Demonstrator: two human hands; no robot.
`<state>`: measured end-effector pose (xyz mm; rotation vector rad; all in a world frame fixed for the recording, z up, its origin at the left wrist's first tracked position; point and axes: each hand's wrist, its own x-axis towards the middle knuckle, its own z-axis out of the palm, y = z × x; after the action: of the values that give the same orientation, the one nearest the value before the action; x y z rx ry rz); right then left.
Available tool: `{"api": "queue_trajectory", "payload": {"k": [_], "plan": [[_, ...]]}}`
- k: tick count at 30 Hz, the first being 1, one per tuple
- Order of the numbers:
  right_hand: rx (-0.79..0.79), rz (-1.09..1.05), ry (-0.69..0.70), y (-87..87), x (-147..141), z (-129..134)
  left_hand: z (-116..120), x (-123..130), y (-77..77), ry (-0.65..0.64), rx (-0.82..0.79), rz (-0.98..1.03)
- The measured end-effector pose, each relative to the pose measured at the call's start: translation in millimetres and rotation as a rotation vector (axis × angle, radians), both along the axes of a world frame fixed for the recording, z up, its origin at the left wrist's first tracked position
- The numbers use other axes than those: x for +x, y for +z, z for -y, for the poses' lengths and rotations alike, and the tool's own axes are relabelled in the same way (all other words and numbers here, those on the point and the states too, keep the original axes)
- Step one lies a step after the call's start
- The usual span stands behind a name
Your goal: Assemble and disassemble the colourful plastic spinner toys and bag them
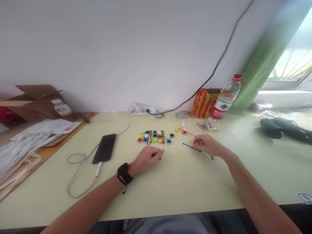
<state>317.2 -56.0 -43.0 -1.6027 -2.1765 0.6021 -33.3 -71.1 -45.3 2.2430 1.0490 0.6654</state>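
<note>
My left hand (148,158) rests on the table, its fingers curled in and nothing visible in them. Just beyond it lies a cluster of small round discs (155,140) with coloured centres, with thin coloured plastic sticks (163,137) in bundles among them. My right hand (207,145) is bent over the table, fingers curled together; whatever they may hold is hidden. A blue arrow-like stick (191,147) lies by its fingertips, and a yellow-green stick (206,154) shows partly below the palm. Farther back are a red stick (187,132) and a white piece (183,124).
A phone (104,149) with a charging cable (77,196) lies left. At the back stand a power strip (142,110), a striped bag (202,103) and a large water bottle (224,100). Small packets (210,126) lie before the bottle; a dark handheld device (285,128) is at right.
</note>
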Motion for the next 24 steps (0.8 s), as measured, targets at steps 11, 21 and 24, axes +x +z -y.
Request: {"api": "queue_trajectory", "payload": {"k": [11, 21, 24], "plan": [[0.125, -0.250, 0.041, -6.4, -35, 6, 0, 1, -0.4, -0.012, 0.003, 0.002], [0.320, -0.285, 0.086, -31.1, -80, 3, 0, 4, 0.7, -0.015, 0.022, -0.005], [0.313, -0.259, 0.077, -33.9, -80, 1, 1, 4, -0.1, -0.011, 0.027, 0.001]]}}
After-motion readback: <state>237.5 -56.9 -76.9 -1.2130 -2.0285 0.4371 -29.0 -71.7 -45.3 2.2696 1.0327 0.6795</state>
